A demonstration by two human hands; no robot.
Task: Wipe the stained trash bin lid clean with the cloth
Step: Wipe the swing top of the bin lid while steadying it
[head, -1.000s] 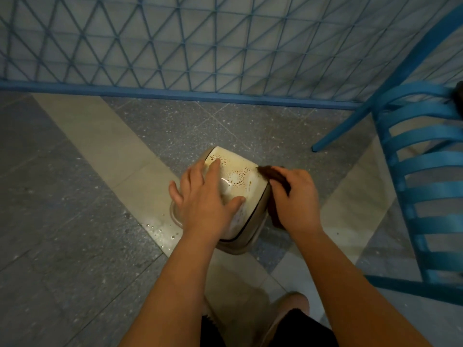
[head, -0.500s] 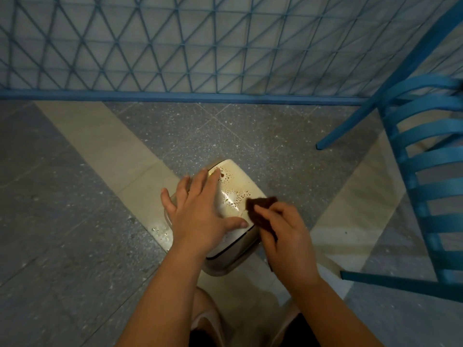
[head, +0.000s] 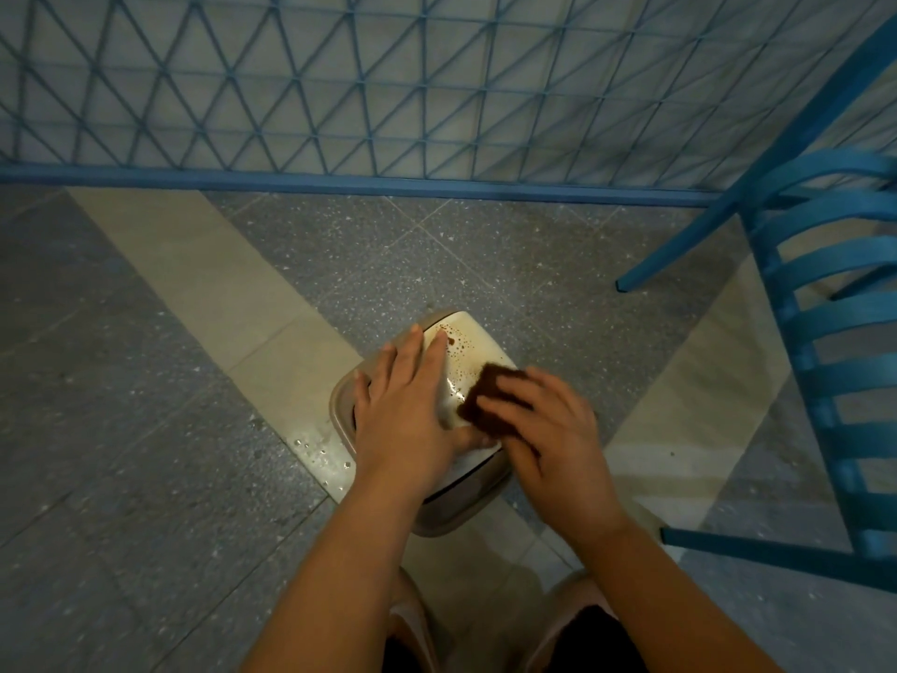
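A small beige trash bin point(head: 340, 410) stands on the floor in front of me. Its cream lid point(head: 468, 349) carries brown speckled stains toward the far end. My left hand point(head: 410, 405) lies flat on the lid's left side, fingers spread, pressing it down. My right hand point(head: 548, 434) grips a dark brown cloth point(head: 488, 400) and presses it on the lid's right middle part. The hand is motion-blurred. The near part of the lid is hidden under both hands.
Water droplets point(head: 323, 451) lie on the pale floor strip left of the bin. A blue slatted chair point(head: 825, 332) stands close on the right, one leg point(head: 626, 284) near the bin. A blue lattice fence point(head: 388, 89) closes off the far side. My knees point(head: 485, 624) are below.
My right hand has moved the cloth from the lid's right edge onto the lid's top, toward the left. My left hand keeps holding the lid. The camera has tilted slightly.
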